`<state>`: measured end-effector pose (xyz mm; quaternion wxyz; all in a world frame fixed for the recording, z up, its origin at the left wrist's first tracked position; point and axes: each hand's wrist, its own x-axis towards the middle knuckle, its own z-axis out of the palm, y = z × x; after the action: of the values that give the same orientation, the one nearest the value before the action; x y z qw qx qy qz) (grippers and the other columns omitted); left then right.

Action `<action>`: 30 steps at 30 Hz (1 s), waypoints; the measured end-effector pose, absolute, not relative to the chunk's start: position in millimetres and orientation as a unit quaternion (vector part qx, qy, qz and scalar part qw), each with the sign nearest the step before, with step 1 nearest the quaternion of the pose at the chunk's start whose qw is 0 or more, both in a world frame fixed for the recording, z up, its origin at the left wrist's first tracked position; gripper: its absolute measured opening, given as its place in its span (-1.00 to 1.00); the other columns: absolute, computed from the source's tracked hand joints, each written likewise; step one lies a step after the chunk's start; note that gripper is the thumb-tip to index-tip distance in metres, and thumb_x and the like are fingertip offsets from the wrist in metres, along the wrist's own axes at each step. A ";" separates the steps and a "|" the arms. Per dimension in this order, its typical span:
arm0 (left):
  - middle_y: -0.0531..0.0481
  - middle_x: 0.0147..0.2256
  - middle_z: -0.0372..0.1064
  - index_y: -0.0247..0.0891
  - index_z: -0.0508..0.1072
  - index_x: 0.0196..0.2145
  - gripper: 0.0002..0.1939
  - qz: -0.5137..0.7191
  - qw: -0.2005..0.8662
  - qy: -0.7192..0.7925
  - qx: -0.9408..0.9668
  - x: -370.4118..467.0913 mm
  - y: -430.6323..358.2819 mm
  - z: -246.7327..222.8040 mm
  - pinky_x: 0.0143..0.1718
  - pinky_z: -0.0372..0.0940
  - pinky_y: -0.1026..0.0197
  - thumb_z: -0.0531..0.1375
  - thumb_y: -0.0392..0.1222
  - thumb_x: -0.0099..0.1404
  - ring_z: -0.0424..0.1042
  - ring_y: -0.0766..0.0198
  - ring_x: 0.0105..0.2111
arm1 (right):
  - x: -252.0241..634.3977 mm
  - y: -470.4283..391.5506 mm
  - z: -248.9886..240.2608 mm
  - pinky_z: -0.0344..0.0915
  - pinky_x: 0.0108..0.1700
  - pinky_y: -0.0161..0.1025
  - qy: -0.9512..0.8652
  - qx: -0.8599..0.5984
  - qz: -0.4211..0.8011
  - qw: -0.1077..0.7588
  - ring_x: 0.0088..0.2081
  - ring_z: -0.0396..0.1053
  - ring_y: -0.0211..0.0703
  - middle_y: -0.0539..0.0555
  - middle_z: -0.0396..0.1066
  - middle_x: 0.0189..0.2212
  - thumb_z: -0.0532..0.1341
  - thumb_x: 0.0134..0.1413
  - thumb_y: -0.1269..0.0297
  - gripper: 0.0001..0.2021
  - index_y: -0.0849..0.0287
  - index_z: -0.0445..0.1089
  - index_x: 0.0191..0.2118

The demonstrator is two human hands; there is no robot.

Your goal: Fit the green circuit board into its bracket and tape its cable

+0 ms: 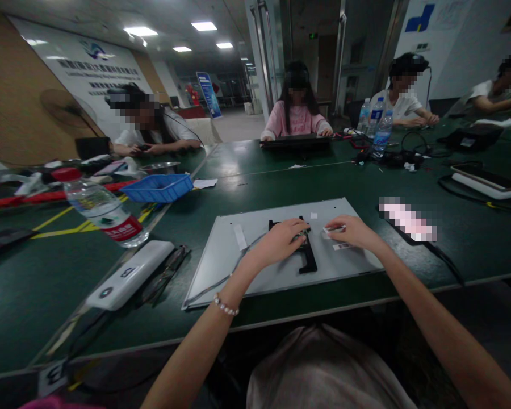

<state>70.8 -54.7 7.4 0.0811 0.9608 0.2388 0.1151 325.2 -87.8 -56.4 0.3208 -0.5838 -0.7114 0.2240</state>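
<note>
A pale grey flat panel lies on the green table in front of me. On its middle sits a black bracket-like frame, and my left hand rests over its upper part, fingers bent around something small that I cannot make out. My right hand is over the panel's right part, fingertips pinched on a small white piece. A white label is stuck just below that hand. A white strip and a grey cable are at the panel's left.
On the left are a water bottle, a white power bank, glasses and a blue tray. A phone with a cable lies right. Bottles and several people are across the green table.
</note>
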 end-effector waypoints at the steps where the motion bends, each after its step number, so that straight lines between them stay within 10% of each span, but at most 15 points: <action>1: -0.12 0.09 0.29 -0.24 0.32 0.11 -0.64 0.116 0.082 0.241 0.960 71.1 -54.4 6.7 0.16 0.15 0.11 -0.02 -0.20 0.42 0.27 0.17 0.09 | 326.1 -88.6 -56.3 0.35 -0.14 -0.20 -0.718 -0.578 0.227 0.314 -0.18 0.43 -0.11 0.13 0.47 -0.17 0.30 -0.02 0.31 -0.77 0.15 0.52 -0.18; 30: -0.15 0.11 0.26 -0.27 0.26 0.15 -0.61 0.110 0.030 0.228 0.967 69.5 -60.9 -11.1 0.18 0.11 0.09 -0.02 -0.12 0.43 0.22 0.16 0.13 | 300.4 -100.2 -38.0 0.44 -0.19 -0.24 -0.553 -0.563 0.455 0.413 -0.30 0.49 -0.19 0.10 0.53 -0.38 0.30 -0.06 0.42 -0.92 0.22 0.49 -0.35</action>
<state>69.5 -60.9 -11.1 0.0300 0.9670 0.2278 0.1101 300.4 -100.2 -38.0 0.4134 -0.5631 -0.5527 0.4545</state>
